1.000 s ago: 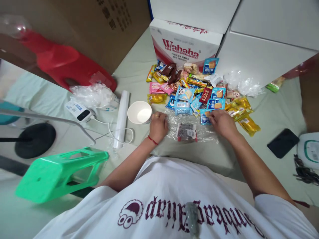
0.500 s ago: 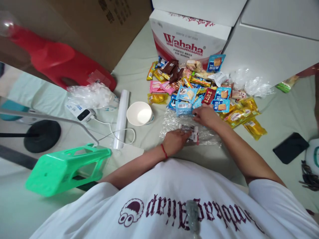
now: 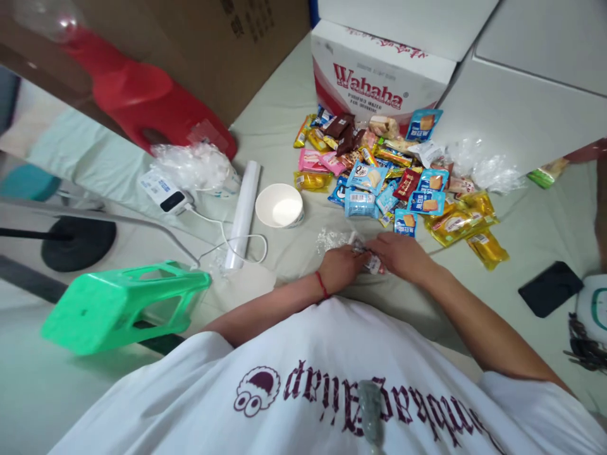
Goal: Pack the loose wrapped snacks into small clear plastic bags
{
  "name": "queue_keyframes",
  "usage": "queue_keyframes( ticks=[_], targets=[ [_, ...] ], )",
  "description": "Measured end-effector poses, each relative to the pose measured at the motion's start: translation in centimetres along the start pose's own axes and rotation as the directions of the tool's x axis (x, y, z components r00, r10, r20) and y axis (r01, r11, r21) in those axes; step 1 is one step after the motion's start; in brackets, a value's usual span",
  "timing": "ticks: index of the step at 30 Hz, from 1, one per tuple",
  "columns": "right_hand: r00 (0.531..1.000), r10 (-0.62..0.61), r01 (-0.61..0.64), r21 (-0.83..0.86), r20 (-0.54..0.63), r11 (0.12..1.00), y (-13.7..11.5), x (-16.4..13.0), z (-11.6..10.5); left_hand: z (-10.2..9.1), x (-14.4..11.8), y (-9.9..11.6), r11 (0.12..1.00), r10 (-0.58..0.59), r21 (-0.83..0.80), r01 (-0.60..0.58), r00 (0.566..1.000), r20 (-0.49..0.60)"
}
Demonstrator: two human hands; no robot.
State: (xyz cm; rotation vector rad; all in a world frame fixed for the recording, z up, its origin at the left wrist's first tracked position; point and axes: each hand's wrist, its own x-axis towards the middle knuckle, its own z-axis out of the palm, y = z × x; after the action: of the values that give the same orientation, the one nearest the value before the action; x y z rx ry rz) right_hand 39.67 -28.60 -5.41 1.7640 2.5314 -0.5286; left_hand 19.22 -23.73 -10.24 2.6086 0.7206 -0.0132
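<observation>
Forearms angle inward, below frame centre
Left hand and right hand meet at a small packet, fingers bent; I cannot tell whether they grip.

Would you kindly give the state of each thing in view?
Small packet: partly covered
Left hand: touching small packet
Right hand: touching small packet
Plastic film: crumpled
Paper cup: upright, open
White roll: rolled up
Cable: plugged into white device
Snack packets: loosely heaped
Black phone: lying flat
Wahaha box: upright

1 head view | from above the white shirt | facing forward and down | close range
</observation>
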Motion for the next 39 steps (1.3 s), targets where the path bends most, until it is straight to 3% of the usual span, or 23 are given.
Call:
queue_keyframes(
  ticks=[6,8,10,11,13,14,15,16,20,24,27,29,31,33,34,37,39],
  targets=[
    [0.985,-0.038,0.064,0.148,-0.17,0.987,-2.2,-2.4,6.6,1.2,-2.2,-3.6,0.926,0.18,-0.319,-0.201,0.979,-0.095],
    [0.983,-0.047,0.077,0.161,-0.179,0.984,-2.6,-2.6,7.1,1.4,-3.5,-4.9,0.865,0.098,-0.471,-0.172,0.979,-0.179],
    [0.982,-0.068,0.101,0.184,-0.177,0.978,-2.9,-2.7,6.7,1.2,-4.6,-5.7,0.803,-0.159,-0.595,-0.035,0.95,-0.27],
    [0.981,-0.079,0.114,0.2,-0.176,0.973,-3.0,-2.7,6.4,0.9,-5.0,-6.0,0.77,-0.322,-0.636,0.05,0.891,-0.321],
    [0.979,-0.097,0.138,0.233,-0.177,0.963,-3.0,-2.8,5.6,0.2,-4.9,-6.1,0.724,-0.564,-0.667,0.177,0.708,-0.424],
    [0.978,-0.105,0.148,0.248,-0.178,0.957,-2.9,-2.8,5.4,-0.2,-4.6,-5.9,0.726,-0.611,-0.654,0.215,0.638,-0.469],
    [0.978,-0.113,0.158,0.263,-0.175,0.952,-2.7,-2.8,5.1,-0.5,-4.1,-5.7,0.743,-0.619,-0.621,0.249,0.609,-0.496],
    [0.978,-0.121,0.166,0.278,-0.172,0.946,-2.5,-2.8,5.0,-0.7,-3.4,-5.3,0.768,-0.603,-0.574,0.285,0.623,-0.498],
    [0.975,-0.151,0.2,0.348,-0.162,0.916,-1.6,-2.6,4.9,-1.2,-1.7,-4.5,0.829,-0.527,-0.374,0.416,0.806,-0.272],
    [0.968,-0.156,0.225,0.409,-0.195,0.884,-0.8,-2.8,5.2,-2.2,-2.9,-5.2,0.873,-0.4,-0.362,0.328,0.906,-0.142],
    [0.962,-0.149,0.234,0.411,-0.226,0.881,-0.5,-2.8,5.8,-3.6,-4.1,-5.2,0.813,-0.395,-0.491,0.313,0.916,-0.07],
    [0.959,-0.149,0.237,0.394,-0.241,0.888,-0.6,-2.7,6.2,-4.0,-4.0,-4.2,0.69,-0.419,-0.646,0.327,0.908,0.011],
    [0.957,-0.134,0.224,0.364,-0.256,0.904,-1.0,-2.6,6.5,-3.5,-3.0,-2.5,0.545,-0.41,-0.77,0.331,0.907,0.099],
    [0.959,-0.097,0.187,0.338,-0.266,0.923,-1.6,-2.8,6.5,-2.4,-1.7,-0.6,0.488,-0.384,-0.805,0.338,0.911,0.15],
    [0.96,-0.079,0.17,0.339,-0.268,0.925,-2.0,-3.1,6.5,-1.8,-1.0,0.2,0.522,-0.378,-0.785,0.334,0.915,0.139],
    [0.964,-0.026,0.152,0.466,-0.264,0.872,-2.3,-4.6,6.1,-0.2,0.1,1.8,0.777,-0.334,-0.567,0.273,0.943,-0.004],
    [0.946,0.14,0.056,0.574,-0.291,0.817,-1.8,-5.7,5.9,0.2,0.3,2.2,0.893,-0.28,-0.381,0.24,0.958,-0.055]
  ],
)
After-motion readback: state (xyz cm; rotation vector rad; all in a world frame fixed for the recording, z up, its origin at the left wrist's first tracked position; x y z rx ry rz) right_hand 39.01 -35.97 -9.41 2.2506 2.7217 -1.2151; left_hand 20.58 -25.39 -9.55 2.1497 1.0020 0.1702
